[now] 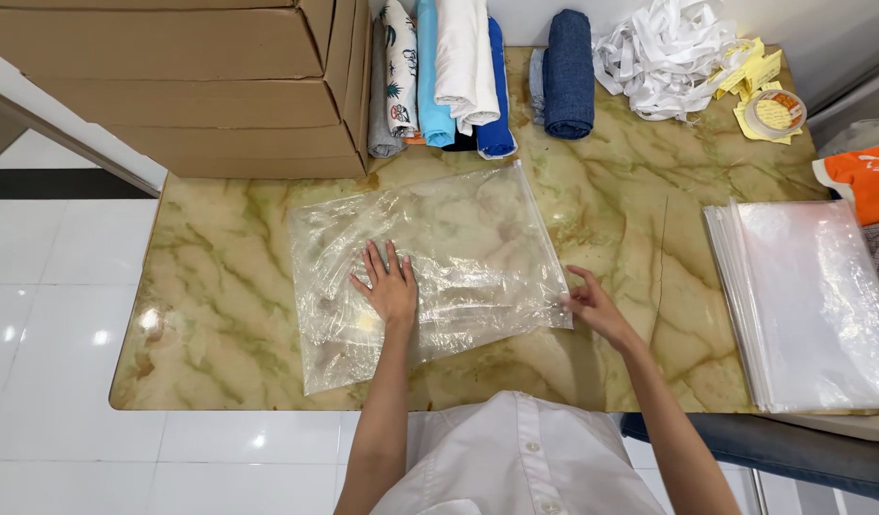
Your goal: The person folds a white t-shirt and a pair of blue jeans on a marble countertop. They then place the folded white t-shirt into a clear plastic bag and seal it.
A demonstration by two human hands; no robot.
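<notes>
Partly cut off at the frame's top, cardboard boxes (186, 86) and rolled clothes (439, 72) border the marble table (220, 286), where the clear plastic bag (458, 238) lies under the flat, open left hand (390, 286), while the right hand (592, 305) pinches its corner.

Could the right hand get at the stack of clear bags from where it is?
Probably yes: the right hand rests at the flat bag's right edge, and only bare marble tabletop lies between it and the stack of clear bags.
</notes>
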